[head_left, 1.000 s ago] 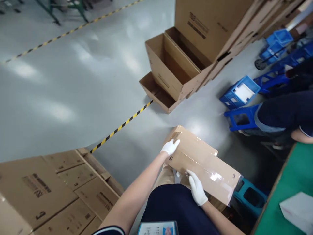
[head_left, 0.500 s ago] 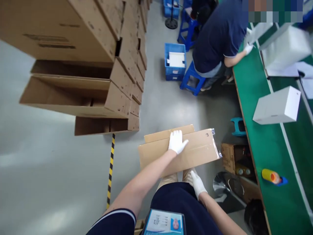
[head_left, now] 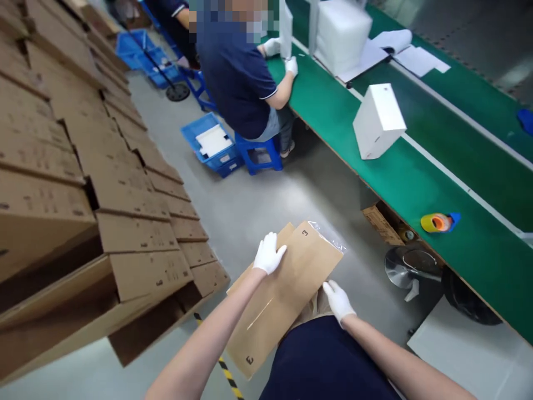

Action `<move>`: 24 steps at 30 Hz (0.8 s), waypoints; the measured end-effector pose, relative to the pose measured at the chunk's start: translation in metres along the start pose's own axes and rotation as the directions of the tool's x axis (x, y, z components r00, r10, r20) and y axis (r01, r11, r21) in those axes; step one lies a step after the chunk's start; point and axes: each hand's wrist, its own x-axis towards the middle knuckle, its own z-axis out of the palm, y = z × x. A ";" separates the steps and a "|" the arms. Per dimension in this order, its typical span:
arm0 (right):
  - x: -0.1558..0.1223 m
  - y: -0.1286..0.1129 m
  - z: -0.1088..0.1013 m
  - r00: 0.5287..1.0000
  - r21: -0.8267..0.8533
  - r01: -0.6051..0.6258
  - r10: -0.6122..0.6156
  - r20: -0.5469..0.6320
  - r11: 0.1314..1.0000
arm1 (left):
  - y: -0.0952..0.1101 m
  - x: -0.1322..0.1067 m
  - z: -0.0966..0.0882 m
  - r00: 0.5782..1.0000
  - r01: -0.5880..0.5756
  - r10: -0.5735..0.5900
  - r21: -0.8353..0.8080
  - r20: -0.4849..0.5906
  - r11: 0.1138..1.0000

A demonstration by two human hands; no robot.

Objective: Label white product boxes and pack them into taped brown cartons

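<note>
A closed brown cardboard box (head_left: 287, 294) with clear tape hanging from its far end lies tilted in front of my body, above my legs. My left hand (head_left: 268, 254), in a white glove, grips its upper left edge, thumb over the broad face and the fingers reaching over a flap behind. At the opposite edge, my right hand (head_left: 338, 303), also gloved in white, has its fingers stretched toward the cardboard. Its fingertips meet the box's edge or lie just beside it; I cannot tell which.
Stacked cardboard boxes (head_left: 137, 239) line the left. A green workbench (head_left: 333, 128) on the right bears a white box (head_left: 378, 122) and a tape roll (head_left: 437, 223). A seated co-worker (head_left: 237, 72) works beyond, beside a blue crate (head_left: 208, 141). A clear bin (head_left: 410, 266) stands below the bench.
My view has swung right toward the bench. The box has turned, its taped end now pointing up and away. My right hand has come up closer to the box's edge; my left stays on it.
</note>
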 end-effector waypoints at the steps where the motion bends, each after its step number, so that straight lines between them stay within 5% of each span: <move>1: 0.007 -0.008 -0.015 0.991 -0.125 0.098 -0.109 -0.081 0.987 | 0.019 0.004 -0.001 0.984 -0.172 0.173 0.022 -0.036 0.985; 4: 0.041 -0.034 -0.031 0.876 -0.429 0.408 -0.478 -0.065 0.806 | 0.068 0.023 0.004 0.766 -0.642 0.641 0.045 0.038 0.765; 5: 0.055 -0.040 -0.028 0.840 -0.481 0.476 -0.543 0.000 0.736 | 0.079 0.031 0.007 0.702 -0.711 0.704 0.035 0.111 0.703; 7: 0.080 -0.043 -0.019 0.807 -0.518 0.541 -0.581 0.100 0.662 | 0.089 0.048 0.013 0.640 -0.757 0.727 0.039 0.248 0.653; 12: 0.104 -0.031 -0.002 0.811 -0.531 0.543 -0.569 0.133 0.650 | 0.090 0.073 0.012 0.641 -0.753 0.669 0.138 0.376 0.644; 15: 0.114 -0.056 -0.005 0.863 -0.562 0.449 -0.500 0.073 0.694 | 0.109 0.085 0.000 0.626 -0.769 0.667 0.178 0.404 0.614; 18: 0.123 -0.092 -0.018 0.949 -0.581 0.259 -0.316 0.003 0.771 | 0.142 0.100 -0.003 0.668 -0.718 0.548 0.244 0.504 0.652; 21: 0.108 -0.097 -0.044 0.960 -0.559 0.212 -0.277 -0.033 0.802 | 0.173 0.105 0.011 0.688 -0.678 0.438 0.298 0.578 0.672; 24: 0.067 -0.062 -0.067 0.940 -0.388 0.270 -0.329 -0.093 0.881 | 0.195 0.092 0.038 0.663 -0.700 0.446 0.288 0.601 0.653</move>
